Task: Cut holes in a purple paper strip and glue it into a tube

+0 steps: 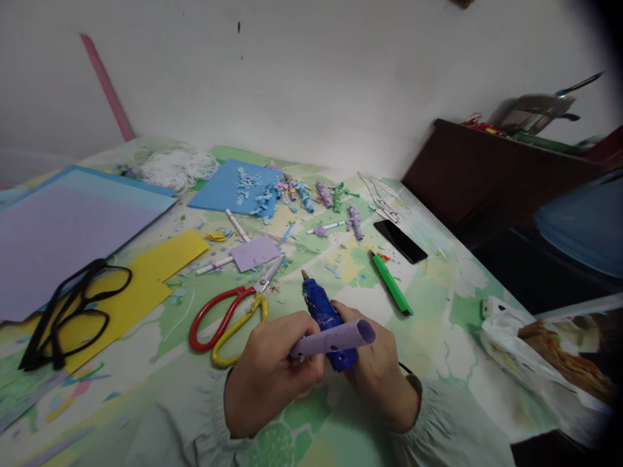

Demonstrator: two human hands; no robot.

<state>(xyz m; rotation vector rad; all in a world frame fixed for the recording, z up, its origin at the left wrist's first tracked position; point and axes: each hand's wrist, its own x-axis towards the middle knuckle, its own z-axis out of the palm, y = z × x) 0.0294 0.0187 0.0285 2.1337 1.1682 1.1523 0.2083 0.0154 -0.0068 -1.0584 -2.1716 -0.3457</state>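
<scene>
My left hand [275, 370] pinches one end of a rolled purple paper tube [335, 338], whose open end points right. Around a blue glue gun [321, 305] my right hand [377, 370] is closed, and the gun's nozzle points away from me. The tube passes across the front of the gun's body; whether they touch I cannot tell. Just beyond my left hand lie scissors [263, 283] with one red and one yellow handle. Farther off, a small purple paper piece [255, 253] rests on white sticks [214, 265].
Black glasses [73, 318] lie on yellow paper [146, 279] at left, beside purple sheets [73, 227]. A green marker [390, 283] and a black phone [400, 240] are to the right. Behind are a blue pad [214, 191], fringed paper rolls [355, 222] and white string [178, 167].
</scene>
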